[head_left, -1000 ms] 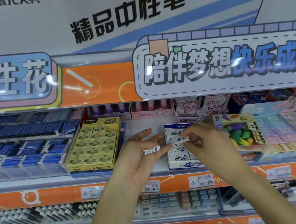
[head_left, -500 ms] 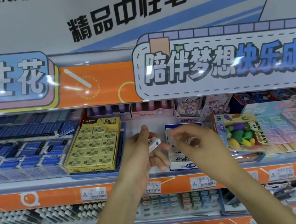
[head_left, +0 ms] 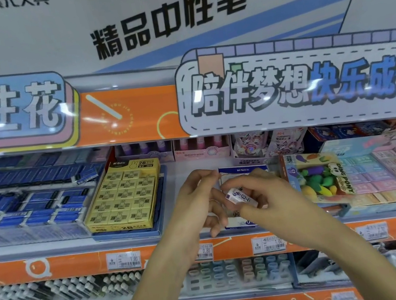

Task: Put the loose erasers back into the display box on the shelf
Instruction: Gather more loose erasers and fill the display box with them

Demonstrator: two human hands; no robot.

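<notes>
The white and blue display box [head_left: 242, 169] sits on the middle shelf, mostly hidden behind my hands; only its back flap and front edge show. My right hand [head_left: 275, 205] pinches a small white eraser [head_left: 241, 197] with a blue label between thumb and fingers, just above the box. My left hand [head_left: 196, 202] hovers right beside it on the left, its fingers loosely curled and apart with nothing visible in them. I cannot tell whether its fingertips touch the eraser.
A yellow box of 2B erasers [head_left: 124, 199] stands left of my hands, with blue eraser trays [head_left: 27, 208] further left. A pack of colourful novelty erasers [head_left: 317, 175] and pastel eraser rows [head_left: 377, 173] lie to the right. The orange shelf edge [head_left: 156, 253] carries price tags.
The eraser that my left hand held has passed to my right hand, which came back from the box. Both hands have drawn close together over the box.
</notes>
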